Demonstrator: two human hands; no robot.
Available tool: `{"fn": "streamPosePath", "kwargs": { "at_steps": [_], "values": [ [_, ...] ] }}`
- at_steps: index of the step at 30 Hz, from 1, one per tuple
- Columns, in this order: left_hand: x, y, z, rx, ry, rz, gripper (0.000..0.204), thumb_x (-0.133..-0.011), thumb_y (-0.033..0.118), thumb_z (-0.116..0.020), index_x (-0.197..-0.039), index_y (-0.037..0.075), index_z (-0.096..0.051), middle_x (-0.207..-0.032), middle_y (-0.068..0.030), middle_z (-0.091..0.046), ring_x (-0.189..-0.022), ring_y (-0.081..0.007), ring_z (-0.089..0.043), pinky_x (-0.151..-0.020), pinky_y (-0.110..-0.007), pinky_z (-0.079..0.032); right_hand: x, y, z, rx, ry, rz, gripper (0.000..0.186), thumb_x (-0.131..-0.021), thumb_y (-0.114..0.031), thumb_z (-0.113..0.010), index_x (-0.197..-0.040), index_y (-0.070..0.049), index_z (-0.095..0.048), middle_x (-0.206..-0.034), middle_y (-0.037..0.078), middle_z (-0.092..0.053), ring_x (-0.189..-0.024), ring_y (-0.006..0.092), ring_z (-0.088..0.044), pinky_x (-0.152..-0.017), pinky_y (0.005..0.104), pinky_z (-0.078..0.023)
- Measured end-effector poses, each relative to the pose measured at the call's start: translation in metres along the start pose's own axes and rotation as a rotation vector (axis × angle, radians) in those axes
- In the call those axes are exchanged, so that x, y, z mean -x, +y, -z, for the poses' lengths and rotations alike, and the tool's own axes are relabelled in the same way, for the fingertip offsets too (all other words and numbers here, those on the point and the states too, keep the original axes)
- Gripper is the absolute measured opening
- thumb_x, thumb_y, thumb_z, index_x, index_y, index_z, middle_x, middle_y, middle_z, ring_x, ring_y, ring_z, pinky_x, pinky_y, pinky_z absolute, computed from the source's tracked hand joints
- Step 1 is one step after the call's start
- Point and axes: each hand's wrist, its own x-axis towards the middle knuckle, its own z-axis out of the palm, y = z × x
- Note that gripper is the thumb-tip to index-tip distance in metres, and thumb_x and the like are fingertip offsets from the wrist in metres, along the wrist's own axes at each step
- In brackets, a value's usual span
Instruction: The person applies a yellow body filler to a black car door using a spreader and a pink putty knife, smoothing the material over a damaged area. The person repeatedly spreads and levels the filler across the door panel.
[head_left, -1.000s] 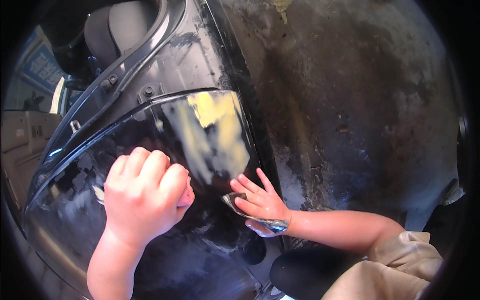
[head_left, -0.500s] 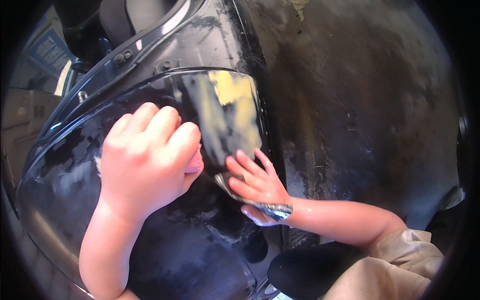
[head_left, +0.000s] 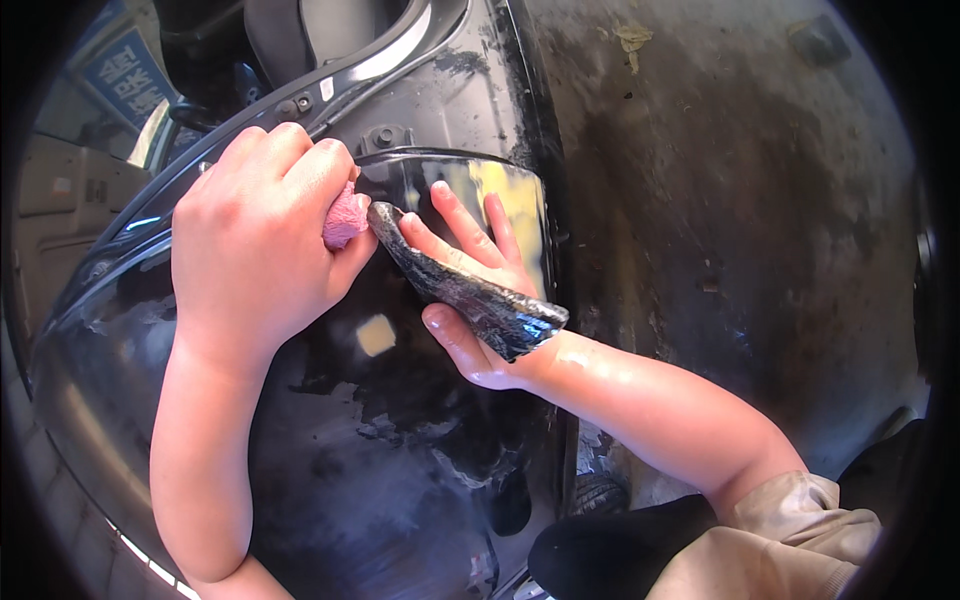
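My left hand (head_left: 262, 235) is closed around a pink sponge (head_left: 346, 216), which pokes out by the thumb. It hovers over a black car body panel (head_left: 330, 470). My right hand (head_left: 470, 265) rests on that panel, palm down with fingers spread. Between its thumb and forefinger a wet, dark sheet, seemingly sandpaper (head_left: 470, 295), stands up curled and crosses the back of the hand. Under and beside its fingertips lies a yellow and grey sanded patch (head_left: 515, 195). A small pale spot (head_left: 377, 336) shows on the panel between my forearms.
Beyond the panel is the open door frame (head_left: 400, 75) with a dark seat (head_left: 275, 40) inside. Stained dark floor (head_left: 720, 200) lies to the right, with a dry leaf (head_left: 632, 42) on it. A blue sign (head_left: 130, 80) stands at far left.
Both hands have moved farther away over the panel, the right one onto the yellow patch. The dark sheet now stands up more, and the pale spot has come into sight. The view has shifted slightly.
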Motion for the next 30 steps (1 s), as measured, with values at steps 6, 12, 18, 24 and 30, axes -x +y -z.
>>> {"fn": "streamPosePath", "kwargs": {
  "at_steps": [6,12,18,24,30],
  "values": [
    [-0.002,-0.006,0.002,0.033,0.064,-0.035,0.024,-0.073,0.015,-0.08,-0.093,0.015,-0.067,-0.082,-0.0015,-0.061,-0.079,-0.0249,-0.065,-0.068,-0.04,-0.055,0.002,0.002,-0.002,-0.301,0.182,-0.029,0.062,-0.108,-0.025,-0.06,-0.165,-0.006,-0.049,-0.17,0.016,-0.05,-0.162,0.0405,-0.039,-0.134,0.0596,-0.019],
    [-0.003,-0.006,0.014,0.475,0.139,-0.048,0.052,-0.069,0.015,-0.086,-0.12,0.014,-0.079,-0.086,-0.0038,-0.07,-0.078,-0.0273,-0.067,-0.073,-0.038,-0.059,-0.049,-0.004,0.035,-0.228,0.057,0.205,0.059,-0.095,-0.012,-0.075,-0.153,-0.01,-0.065,-0.163,0.025,-0.051,-0.144,0.0448,-0.055,-0.122,0.0542,-0.041],
    [-0.01,-0.007,0.012,0.392,0.149,-0.176,0.026,-0.065,0.016,-0.088,-0.086,0.015,-0.073,-0.086,-0.0019,-0.067,-0.081,-0.025,-0.068,-0.072,-0.038,-0.056,0.0,-0.028,0.011,-0.165,0.112,-0.068,0.086,-0.097,-0.037,-0.076,-0.169,-0.004,-0.042,-0.177,0.032,-0.029,-0.166,0.0513,-0.025,-0.133,0.0623,-0.018],
    [-0.002,-0.013,0.006,0.309,0.243,-0.161,0.031,-0.063,0.0,-0.089,-0.086,0.008,-0.07,-0.091,-0.007,-0.068,-0.085,-0.032,-0.067,-0.075,-0.041,-0.056,0.067,-0.022,-0.019,0.144,-0.063,-0.108,0.104,-0.098,-0.06,-0.068,-0.172,0.002,-0.029,-0.181,0.028,-0.022,-0.169,0.0492,-0.013,-0.133,0.0674,-0.007],
    [-0.009,-0.03,0.007,0.301,0.454,-0.008,0.023,-0.077,-0.001,-0.088,-0.09,0.004,-0.071,-0.094,-0.0109,-0.07,-0.084,-0.0308,-0.066,-0.075,-0.038,-0.055,0.005,-0.015,-0.001,0.213,-0.081,-0.064,0.111,-0.095,-0.063,-0.069,-0.174,0.001,-0.025,-0.184,0.025,-0.015,-0.17,0.0476,-0.007,-0.132,0.0697,-0.005]
  ]
}}
